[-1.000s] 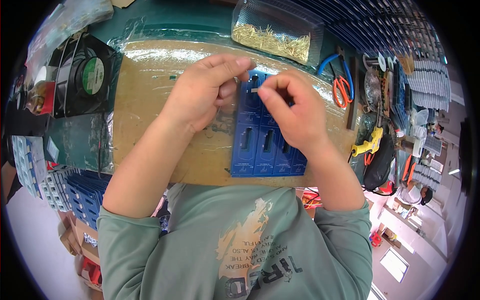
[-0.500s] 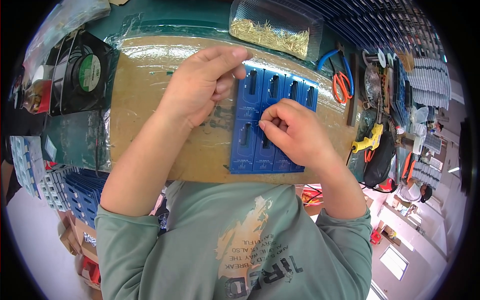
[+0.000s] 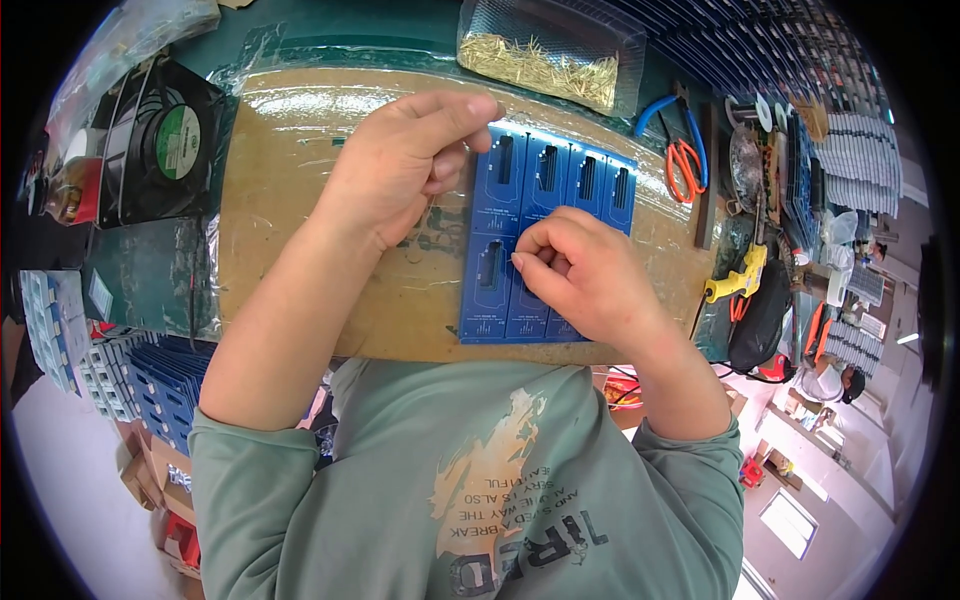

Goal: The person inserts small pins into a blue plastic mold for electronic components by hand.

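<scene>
A blue circuit board panel lies flat on the brown work mat, with rows of dark slots cut through its sections. Over its middle hovers my right hand, thumb and forefinger pinched together close to the surface; anything between the tips is too small or hidden to make out. My left hand is at the panel's upper left corner, thumb laid against the forefinger and the other fingers curled in. What it holds, if anything, does not show. Beyond the panel stands a clear plastic tray of thin gold-coloured pins.
Blue-handled pliers, orange-handled cutters and a dark bar lie right of the mat. Further right is a yellow glue gun. At the left stands a black fan. Stacked blue boards sit lower left.
My right hand has shifted slightly nearer to me over the panel, its pinch still closed. My left hand has hardly moved.
</scene>
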Demonstrator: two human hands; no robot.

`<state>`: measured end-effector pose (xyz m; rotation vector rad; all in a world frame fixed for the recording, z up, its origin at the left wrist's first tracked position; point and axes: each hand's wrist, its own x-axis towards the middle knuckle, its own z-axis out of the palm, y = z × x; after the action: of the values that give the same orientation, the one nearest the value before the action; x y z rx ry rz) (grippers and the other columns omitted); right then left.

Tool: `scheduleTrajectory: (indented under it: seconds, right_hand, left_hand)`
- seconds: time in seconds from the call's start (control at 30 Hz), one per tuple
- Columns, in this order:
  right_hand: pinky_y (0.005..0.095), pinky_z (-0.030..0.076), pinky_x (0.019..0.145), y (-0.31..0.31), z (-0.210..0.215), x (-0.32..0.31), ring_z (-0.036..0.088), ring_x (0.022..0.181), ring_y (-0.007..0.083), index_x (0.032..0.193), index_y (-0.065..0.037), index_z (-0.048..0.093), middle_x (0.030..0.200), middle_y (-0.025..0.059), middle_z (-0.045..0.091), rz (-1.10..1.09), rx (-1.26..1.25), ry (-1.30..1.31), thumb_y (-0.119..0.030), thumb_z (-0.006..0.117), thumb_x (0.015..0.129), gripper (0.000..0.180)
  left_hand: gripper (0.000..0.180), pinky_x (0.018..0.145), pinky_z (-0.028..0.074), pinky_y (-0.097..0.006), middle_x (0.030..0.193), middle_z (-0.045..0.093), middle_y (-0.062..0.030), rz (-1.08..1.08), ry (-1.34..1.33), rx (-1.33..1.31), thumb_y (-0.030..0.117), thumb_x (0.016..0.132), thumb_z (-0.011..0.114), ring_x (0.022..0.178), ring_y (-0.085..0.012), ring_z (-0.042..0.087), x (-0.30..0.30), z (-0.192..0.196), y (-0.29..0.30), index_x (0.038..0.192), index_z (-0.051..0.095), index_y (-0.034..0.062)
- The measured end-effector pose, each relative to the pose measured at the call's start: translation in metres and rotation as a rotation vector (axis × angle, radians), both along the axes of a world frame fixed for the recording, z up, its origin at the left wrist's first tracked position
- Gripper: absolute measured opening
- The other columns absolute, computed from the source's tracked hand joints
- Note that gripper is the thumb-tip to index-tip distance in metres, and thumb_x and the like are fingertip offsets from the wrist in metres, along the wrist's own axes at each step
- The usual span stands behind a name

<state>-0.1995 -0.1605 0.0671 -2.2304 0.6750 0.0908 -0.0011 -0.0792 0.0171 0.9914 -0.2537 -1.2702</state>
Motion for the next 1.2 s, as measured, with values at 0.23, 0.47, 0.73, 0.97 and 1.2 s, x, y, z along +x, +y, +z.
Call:
scheduleTrajectory:
  seconds: [0.23,0.47,0.73,0.97,1.2]
  right_hand:
    - [0.0359,0.053,0.065,-0.005,-0.001,-0.006,0.067,0.072,0.0242,0.087,-0.007,0.065,0.083,0.0092,0.062,-0.055,0.016,-0.013,-0.016,0.068,0.087,0.01]
    - [0.0354,0.052,0.064,-0.003,0.008,-0.015,0.066,0.074,0.0247,0.089,-0.007,0.063,0.088,0.0082,0.065,-0.093,0.024,-0.063,-0.015,0.068,0.087,0.009]
    - [0.0321,0.053,0.061,0.025,-0.003,-0.034,0.067,0.072,0.0236,0.089,-0.008,0.061,0.104,0.0062,0.072,0.27,-0.18,-0.297,-0.005,0.073,0.078,0.016]
    - [0.0324,0.051,0.058,0.027,-0.008,-0.042,0.065,0.069,0.0242,0.089,-0.005,0.061,0.089,0.0075,0.069,0.142,-0.14,-0.328,-0.005,0.073,0.08,0.015]
    - [0.0387,0.052,0.057,0.029,-0.011,-0.049,0.065,0.069,0.0282,0.089,-0.011,0.061,0.08,0.005,0.063,0.095,-0.143,-0.18,-0.012,0.07,0.082,0.011]
  left_hand:
    - [0.026,0.051,0.032,-0.018,0.083,0.061,-0.0026,-0.023,-0.007,0.006,0.02,0.095,0.067,0.059,-0.0036,0.04,0.0,0.002,0.0,0.107,0.064,-0.0023]
    - [0.025,0.051,0.032,-0.018,0.085,0.062,-0.003,-0.002,-0.012,0.006,0.02,0.096,0.065,0.06,-0.004,0.041,0.0,0.003,0.001,0.107,0.064,-0.002]
    - [0.022,0.052,0.03,-0.019,0.087,0.064,-0.0031,-0.006,-0.043,0.028,0.021,0.096,0.065,0.061,-0.0039,0.041,-0.002,0.005,0.001,0.104,0.064,0.0006]
    - [0.024,0.049,0.029,-0.02,0.085,0.064,-0.0021,0.01,-0.064,0.013,0.024,0.093,0.068,0.058,-0.0035,0.04,0.002,-0.002,-0.001,0.1,0.065,0.0011]
    - [0.024,0.047,0.027,-0.021,0.086,0.064,-0.0021,0.033,-0.075,-0.02,0.024,0.092,0.071,0.054,-0.0027,0.037,0.002,-0.003,-0.003,0.098,0.067,0.001]
